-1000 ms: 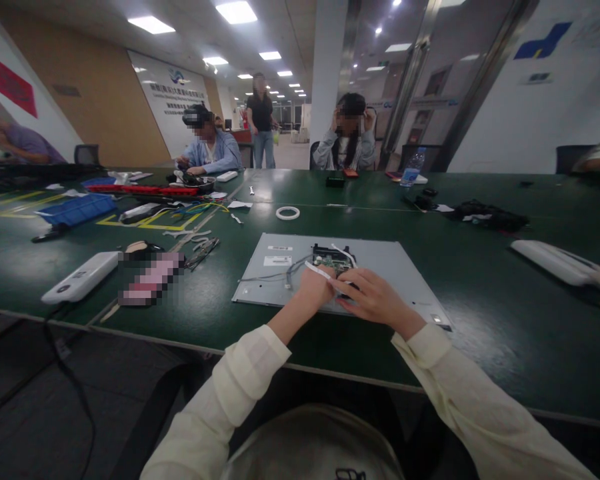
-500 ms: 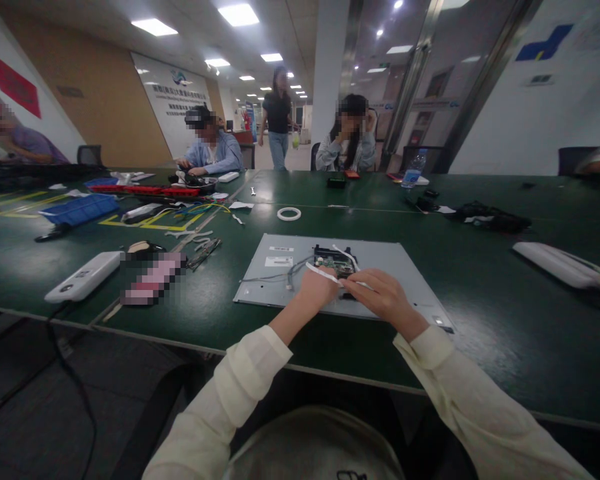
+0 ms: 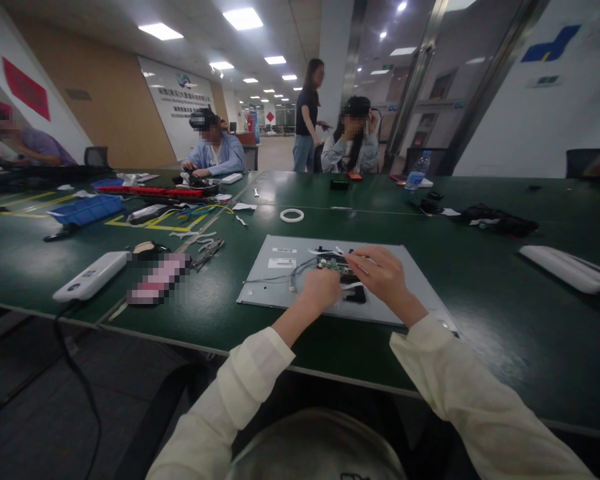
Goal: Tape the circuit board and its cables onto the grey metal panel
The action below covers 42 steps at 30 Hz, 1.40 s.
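A flat grey metal panel (image 3: 275,287) lies on the table before me, with a small green circuit board (image 3: 329,264) and black bracket parts (image 3: 355,295) at its middle. Thin grey cables (image 3: 294,275) run left from the board. My left hand (image 3: 321,289) is closed low over the board, with a narrow white strip (image 3: 352,286) emerging beside its fingers. My right hand (image 3: 380,272) pinches near the strip's upper part, above the board's right side. Both hands' fingertips are partly hidden.
A white tape ring (image 3: 292,215) lies beyond the panel. To the left are a pink blurred object (image 3: 160,279), a white power bank (image 3: 91,275), tools (image 3: 207,255) and a blue tray (image 3: 86,211). A water bottle (image 3: 418,171) stands far right. Several people are around the table.
My right hand has moved up and slightly away from my left hand, drawing the white strip's end upward. My left hand has shifted slightly down. A standing person behind has moved right.
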Each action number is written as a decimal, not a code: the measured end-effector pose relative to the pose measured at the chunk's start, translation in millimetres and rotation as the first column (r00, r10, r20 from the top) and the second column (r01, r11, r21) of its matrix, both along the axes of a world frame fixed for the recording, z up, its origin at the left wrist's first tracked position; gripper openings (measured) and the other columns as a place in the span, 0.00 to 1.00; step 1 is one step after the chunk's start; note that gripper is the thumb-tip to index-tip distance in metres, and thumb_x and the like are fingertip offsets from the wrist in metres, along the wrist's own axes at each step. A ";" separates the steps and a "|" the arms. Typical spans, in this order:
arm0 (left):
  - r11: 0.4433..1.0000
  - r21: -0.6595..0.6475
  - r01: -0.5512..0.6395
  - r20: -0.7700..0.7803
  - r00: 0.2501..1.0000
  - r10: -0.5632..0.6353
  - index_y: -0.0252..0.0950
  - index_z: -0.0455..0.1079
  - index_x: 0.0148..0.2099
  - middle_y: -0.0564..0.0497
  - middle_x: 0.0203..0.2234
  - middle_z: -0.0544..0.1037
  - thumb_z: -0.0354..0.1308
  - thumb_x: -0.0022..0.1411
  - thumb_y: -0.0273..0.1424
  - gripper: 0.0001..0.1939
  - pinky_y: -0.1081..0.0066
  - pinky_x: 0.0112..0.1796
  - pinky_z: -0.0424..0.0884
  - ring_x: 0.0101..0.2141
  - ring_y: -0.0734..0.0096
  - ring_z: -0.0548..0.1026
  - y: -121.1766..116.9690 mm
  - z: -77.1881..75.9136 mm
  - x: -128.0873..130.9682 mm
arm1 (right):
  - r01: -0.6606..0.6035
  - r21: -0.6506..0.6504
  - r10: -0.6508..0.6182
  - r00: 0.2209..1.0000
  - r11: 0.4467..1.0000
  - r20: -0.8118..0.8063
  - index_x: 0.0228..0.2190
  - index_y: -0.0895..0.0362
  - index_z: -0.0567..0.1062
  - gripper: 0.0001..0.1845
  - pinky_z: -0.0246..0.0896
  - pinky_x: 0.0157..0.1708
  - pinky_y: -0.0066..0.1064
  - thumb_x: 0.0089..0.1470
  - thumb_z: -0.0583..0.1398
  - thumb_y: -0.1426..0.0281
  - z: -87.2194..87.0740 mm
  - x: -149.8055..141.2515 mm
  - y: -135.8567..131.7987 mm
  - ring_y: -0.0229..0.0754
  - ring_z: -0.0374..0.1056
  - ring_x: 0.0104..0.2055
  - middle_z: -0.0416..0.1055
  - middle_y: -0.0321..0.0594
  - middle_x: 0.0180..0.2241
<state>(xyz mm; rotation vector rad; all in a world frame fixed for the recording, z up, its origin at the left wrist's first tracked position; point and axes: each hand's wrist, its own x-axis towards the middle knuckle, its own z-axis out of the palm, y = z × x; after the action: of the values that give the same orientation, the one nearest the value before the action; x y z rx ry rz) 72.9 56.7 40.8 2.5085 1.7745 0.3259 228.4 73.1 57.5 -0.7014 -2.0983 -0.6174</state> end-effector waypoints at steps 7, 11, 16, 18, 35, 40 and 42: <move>0.915 -0.341 0.216 0.600 0.799 0.035 0.35 0.68 0.47 0.51 0.27 0.76 0.51 0.59 0.39 0.18 0.80 0.20 0.61 0.18 0.81 0.67 12.1 26.6 -44.5 | 0.054 0.023 -0.057 0.992 0.998 0.116 0.35 0.58 0.76 0.10 0.57 0.39 0.32 0.57 0.54 0.72 5.0 -9.6 0.7 0.40 0.63 0.37 0.71 0.43 0.34; 0.914 -0.316 0.255 0.846 0.512 0.150 0.34 0.68 0.44 0.48 0.34 0.75 0.47 0.61 0.42 0.19 0.82 0.16 0.53 0.17 0.86 0.63 21.8 32.6 -71.2 | 0.052 0.044 -0.062 0.959 0.998 0.276 0.35 0.59 0.75 0.11 0.55 0.39 0.33 0.58 0.52 0.75 2.2 -22.2 -0.7 0.41 0.62 0.37 0.70 0.43 0.34; 0.966 -0.229 0.124 0.900 0.405 0.162 0.31 0.69 0.32 0.52 0.25 0.71 0.52 0.57 0.37 0.13 0.82 0.16 0.54 0.17 0.85 0.63 46.5 11.2 -86.8 | 0.042 0.023 -0.048 0.896 0.999 0.442 0.34 0.61 0.74 0.10 0.54 0.37 0.33 0.58 0.52 0.77 -3.3 -44.6 3.3 0.41 0.61 0.36 0.68 0.44 0.33; 0.980 -0.187 0.064 0.879 0.456 0.138 0.31 0.68 0.30 0.53 0.21 0.70 0.52 0.56 0.35 0.12 0.81 0.17 0.56 0.18 0.83 0.65 55.3 0.7 -91.4 | 0.047 0.010 -0.046 0.881 0.999 0.471 0.34 0.61 0.74 0.10 0.55 0.36 0.34 0.58 0.52 0.76 -5.4 -53.4 4.4 0.42 0.61 0.36 0.68 0.44 0.32; 0.979 0.179 -0.097 0.390 0.920 0.020 0.34 0.72 0.29 0.50 0.26 0.76 0.53 0.56 0.29 0.07 0.74 0.33 0.63 0.29 0.73 0.71 64.9 -30.1 -96.6 | 0.126 -0.108 -0.052 0.855 0.986 0.517 0.44 0.66 0.71 0.14 0.59 0.48 0.35 0.57 0.52 0.80 -38.8 -82.8 -0.4 0.46 0.63 0.50 0.69 0.51 0.45; 0.983 0.168 -0.080 0.332 0.943 0.020 0.35 0.72 0.33 0.50 0.28 0.77 0.52 0.58 0.30 0.08 0.75 0.33 0.63 0.30 0.73 0.71 64.8 -28.6 -96.7 | 0.133 -0.126 -0.044 0.840 0.983 0.542 0.48 0.63 0.67 0.16 0.61 0.45 0.36 0.58 0.52 0.77 -35.5 -87.6 -2.0 0.45 0.65 0.47 0.69 0.50 0.44; 0.982 0.166 -0.088 0.290 0.956 0.037 0.35 0.72 0.34 0.49 0.28 0.77 0.51 0.59 0.30 0.09 0.75 0.33 0.63 0.30 0.72 0.72 64.0 -26.6 -96.1 | 0.142 -0.133 -0.049 0.841 0.981 0.538 0.48 0.63 0.66 0.16 0.61 0.44 0.35 0.58 0.52 0.77 -33.5 -88.7 -2.1 0.45 0.65 0.46 0.69 0.50 0.43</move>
<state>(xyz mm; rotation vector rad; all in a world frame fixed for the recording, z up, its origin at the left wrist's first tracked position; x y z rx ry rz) -23.3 120.7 14.2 2.3646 1.7795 0.8397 139.6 71.0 24.0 -0.7994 -2.6706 -0.7635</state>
